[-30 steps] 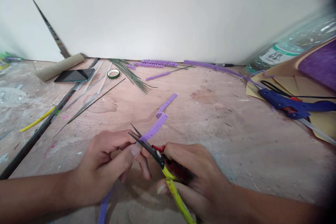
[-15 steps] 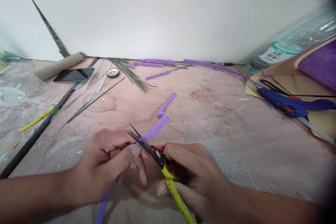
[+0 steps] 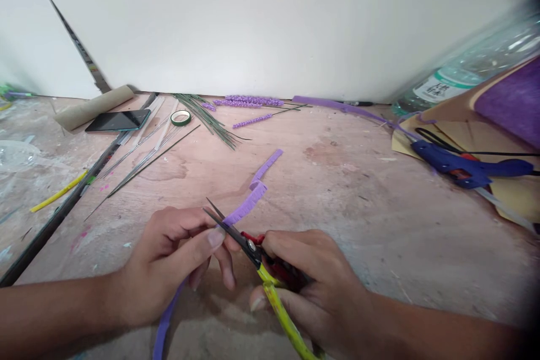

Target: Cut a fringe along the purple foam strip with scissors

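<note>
Between the thumb and forefinger of my left hand [image 3: 181, 259] is a long purple strip [image 3: 247, 206], its far part fringed with small cuts along one edge and twisted on the table. The other end hangs down below my left hand. My right hand [image 3: 316, 281] grips scissors [image 3: 253, 247] with yellow and red handles. Their dark blades are slightly parted and lie across the strip, close to my left thumb tip. Part of the handles is hidden behind my right fingers.
Purple flower stems [image 3: 253, 101], green wires [image 3: 215, 129], a green tape roll [image 3: 181, 118], a phone [image 3: 118, 120] and a cardboard tube [image 3: 95, 107] lie toward the back. At right are a blue glue gun [image 3: 459, 166] and a plastic bottle [image 3: 447, 84].
Hardly anything differs. Both hands, the scissors and the strip have shifted very slightly left in view; the blades remain across the strip.
</note>
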Demonstrator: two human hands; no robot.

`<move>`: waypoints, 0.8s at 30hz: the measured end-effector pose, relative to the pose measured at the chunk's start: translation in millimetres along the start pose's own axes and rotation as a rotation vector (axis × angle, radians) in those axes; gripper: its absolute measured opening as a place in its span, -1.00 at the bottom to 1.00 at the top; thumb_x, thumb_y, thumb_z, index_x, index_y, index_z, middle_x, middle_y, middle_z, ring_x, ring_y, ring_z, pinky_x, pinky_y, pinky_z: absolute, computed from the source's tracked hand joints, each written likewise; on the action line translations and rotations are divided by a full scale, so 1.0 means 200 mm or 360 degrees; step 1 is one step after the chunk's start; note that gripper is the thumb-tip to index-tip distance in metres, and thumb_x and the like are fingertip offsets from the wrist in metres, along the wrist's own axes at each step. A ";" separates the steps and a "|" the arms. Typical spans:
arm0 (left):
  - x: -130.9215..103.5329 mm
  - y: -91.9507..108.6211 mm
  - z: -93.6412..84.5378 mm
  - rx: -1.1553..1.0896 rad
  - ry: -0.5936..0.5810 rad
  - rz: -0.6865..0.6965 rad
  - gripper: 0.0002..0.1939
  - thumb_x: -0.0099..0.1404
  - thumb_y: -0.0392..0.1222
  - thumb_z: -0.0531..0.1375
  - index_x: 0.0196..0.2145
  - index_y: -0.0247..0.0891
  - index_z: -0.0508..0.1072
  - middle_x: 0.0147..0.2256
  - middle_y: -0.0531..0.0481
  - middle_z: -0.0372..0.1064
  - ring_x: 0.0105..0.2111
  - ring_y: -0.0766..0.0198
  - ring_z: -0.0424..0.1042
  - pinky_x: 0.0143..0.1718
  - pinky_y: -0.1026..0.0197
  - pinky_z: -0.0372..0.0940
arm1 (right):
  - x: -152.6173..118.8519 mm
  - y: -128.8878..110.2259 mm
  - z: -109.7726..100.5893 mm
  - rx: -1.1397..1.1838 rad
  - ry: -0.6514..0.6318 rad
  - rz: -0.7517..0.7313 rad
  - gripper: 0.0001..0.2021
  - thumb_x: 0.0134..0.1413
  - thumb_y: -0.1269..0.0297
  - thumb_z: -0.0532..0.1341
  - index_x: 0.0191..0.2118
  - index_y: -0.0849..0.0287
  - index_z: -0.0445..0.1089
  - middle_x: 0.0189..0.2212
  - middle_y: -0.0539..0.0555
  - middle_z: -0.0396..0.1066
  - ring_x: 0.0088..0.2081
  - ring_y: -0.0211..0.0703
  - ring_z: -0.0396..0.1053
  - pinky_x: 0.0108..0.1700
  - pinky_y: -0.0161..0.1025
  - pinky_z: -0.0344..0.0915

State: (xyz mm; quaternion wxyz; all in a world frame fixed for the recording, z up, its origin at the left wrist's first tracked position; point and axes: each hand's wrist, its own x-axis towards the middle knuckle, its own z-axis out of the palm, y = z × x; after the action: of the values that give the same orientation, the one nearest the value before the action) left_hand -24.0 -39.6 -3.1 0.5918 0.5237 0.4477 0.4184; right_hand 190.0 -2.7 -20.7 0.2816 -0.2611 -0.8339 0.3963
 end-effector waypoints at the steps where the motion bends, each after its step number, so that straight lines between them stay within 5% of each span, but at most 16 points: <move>1: 0.00 0.00 0.00 -0.0001 -0.0006 0.0000 -0.71 0.42 -0.14 0.14 -0.35 -0.32 0.58 -0.56 -0.09 0.56 -0.70 0.41 0.23 -0.66 0.38 0.14 | 0.00 0.00 0.00 -0.0014 0.0004 -0.0010 -0.48 0.30 -0.12 0.17 -0.51 0.13 0.03 -0.60 -0.17 -0.08 -0.59 -0.37 -0.11 -0.54 -0.33 -0.10; 24: 0.00 -0.01 0.00 0.0023 -0.0041 0.0072 -0.67 0.46 -0.06 0.12 -0.36 -0.32 0.51 -0.57 -0.07 0.52 -0.71 0.43 0.23 -0.69 0.43 0.14 | 0.01 -0.01 -0.01 -0.0097 0.0006 0.0006 -0.58 0.24 0.06 0.24 -0.49 0.12 0.05 -0.60 -0.15 0.04 -0.57 -0.35 -0.03 -0.54 -0.36 -0.07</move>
State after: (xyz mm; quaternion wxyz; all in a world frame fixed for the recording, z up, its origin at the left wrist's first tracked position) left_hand -24.2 -40.3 -4.4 0.5842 0.5434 0.4310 0.4215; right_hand 189.7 -1.5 -17.1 0.2745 -0.2719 -0.8445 0.3708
